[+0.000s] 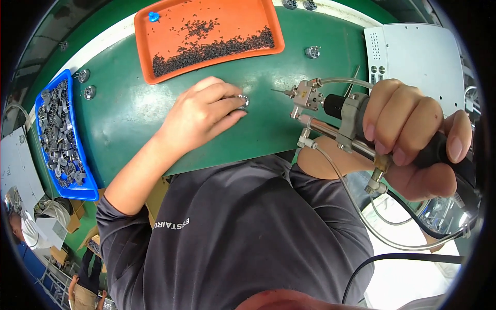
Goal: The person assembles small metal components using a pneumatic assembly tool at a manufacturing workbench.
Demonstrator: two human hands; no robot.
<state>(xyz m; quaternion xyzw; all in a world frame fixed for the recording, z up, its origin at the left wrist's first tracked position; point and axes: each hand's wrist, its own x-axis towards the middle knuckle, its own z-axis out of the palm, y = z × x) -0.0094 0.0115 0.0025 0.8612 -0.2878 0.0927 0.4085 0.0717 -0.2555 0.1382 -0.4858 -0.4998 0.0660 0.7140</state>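
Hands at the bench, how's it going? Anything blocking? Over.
Left hand: holding small round part. Right hand: gripping needle-tipped tool, needle apart from part. Orange tray beyond, not between.

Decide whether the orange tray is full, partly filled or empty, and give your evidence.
The orange tray is partly filled: small black parts bank along its near side, with bare orange showing beyond.

Green table [134, 113] beneath orange tray [165, 33], blue bin [81, 150]
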